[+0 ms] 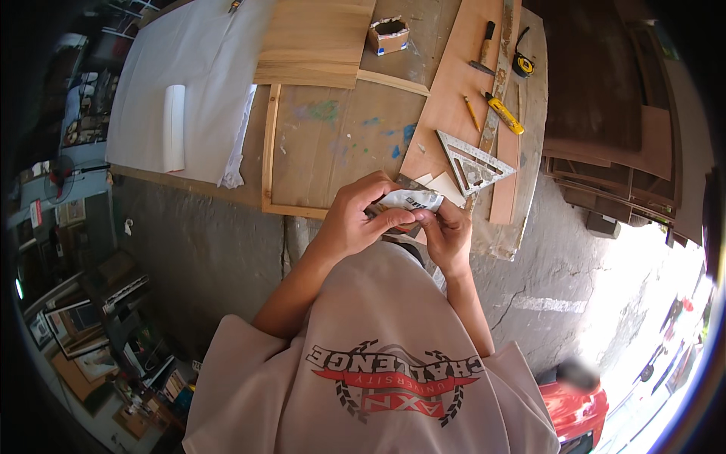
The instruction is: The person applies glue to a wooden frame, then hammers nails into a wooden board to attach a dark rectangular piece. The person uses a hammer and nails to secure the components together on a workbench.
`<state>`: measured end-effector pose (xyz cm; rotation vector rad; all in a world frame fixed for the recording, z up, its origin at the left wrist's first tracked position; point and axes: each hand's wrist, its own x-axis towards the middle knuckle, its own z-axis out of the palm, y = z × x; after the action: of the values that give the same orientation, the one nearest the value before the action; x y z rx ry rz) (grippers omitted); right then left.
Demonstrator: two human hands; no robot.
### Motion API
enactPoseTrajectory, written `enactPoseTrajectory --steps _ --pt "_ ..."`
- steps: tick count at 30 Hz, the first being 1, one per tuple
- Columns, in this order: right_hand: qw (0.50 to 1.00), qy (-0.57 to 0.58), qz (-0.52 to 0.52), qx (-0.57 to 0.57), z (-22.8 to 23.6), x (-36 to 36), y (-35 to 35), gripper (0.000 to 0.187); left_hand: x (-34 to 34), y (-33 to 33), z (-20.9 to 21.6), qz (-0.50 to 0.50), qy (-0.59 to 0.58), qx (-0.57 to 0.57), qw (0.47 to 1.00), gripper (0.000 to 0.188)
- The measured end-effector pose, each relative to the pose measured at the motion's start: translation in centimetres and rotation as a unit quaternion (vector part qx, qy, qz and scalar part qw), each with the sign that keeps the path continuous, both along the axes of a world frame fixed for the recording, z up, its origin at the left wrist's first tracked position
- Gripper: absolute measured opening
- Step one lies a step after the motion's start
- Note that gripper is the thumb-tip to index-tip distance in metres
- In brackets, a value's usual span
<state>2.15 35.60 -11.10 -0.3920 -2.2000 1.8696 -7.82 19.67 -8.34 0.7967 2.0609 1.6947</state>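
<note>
Two hands meet just in front of the near edge of the bench [535, 151]: the fingers of the left hand [355, 216] and those of the right hand [448, 234] are closed on a small, pale, crumpled packet [414, 199], thumbs almost touching at its near side. Whether the packet is sealed or torn open cannot be told. Should it split while pinched this tightly from both sides, any contents could spill onto the shirt [393, 303] or down to the floor, since it seems to sit at the brink of the work surface. A sudden slip could also jerk the right hand outward into the metal triangle square [478, 157] lying just beyond.

Farther up, a pencil [473, 113] lies beside a yellow cutter [504, 113]; a knock could set the pencil rolling. The cutter's blade cannot be made out, so reaching there carelessly might mean a cut. To the left, the wooden frame [271, 144] could be nudged by the left forearm.

Beyond these lie a hammer [485, 49] and a tape measure [523, 64], the latter near the right-hand side, where a sweep of the arm might push it off. At the far side, an open cardboard box [389, 41] could tip if bumped.
</note>
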Motion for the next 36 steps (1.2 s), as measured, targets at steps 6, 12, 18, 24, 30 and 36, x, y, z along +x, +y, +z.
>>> enactPoseTrajectory --steps 6,12,18,24,30,36 --pt "0.994 0.05 0.097 -0.013 1.3 2.4 2.2 0.01 4.4 0.6 2.0 0.037 0.086 -0.007 0.996 0.014" --pt "0.956 0.136 0.152 -0.21 -0.4 4.1 1.7 0.016 8.1 1.0 2.2 0.092 0.057 0.045 0.993 0.011" --pt "0.903 0.11 0.134 -0.393 -1.4 5.4 -0.3 0.033 10.3 1.4 1.7 0.163 0.082 0.041 0.982 0.012" --pt "0.9 0.113 0.065 -0.417 -2.7 6.9 -0.9 0.035 11.2 0.6 1.0 0.134 0.062 0.017 0.989 0.014" --pt "0.861 0.054 0.125 -0.49 -6.5 8.6 -3.4 0.04 12.4 -1.5 -0.9 0.2 -0.185 0.057 0.96 0.016" --pt "0.901 0.03 0.018 -0.432 -6.5 7.5 -6.4 0.03 11.2 -4.6 -2.7 0.176 -0.167 0.031 0.97 0.024"
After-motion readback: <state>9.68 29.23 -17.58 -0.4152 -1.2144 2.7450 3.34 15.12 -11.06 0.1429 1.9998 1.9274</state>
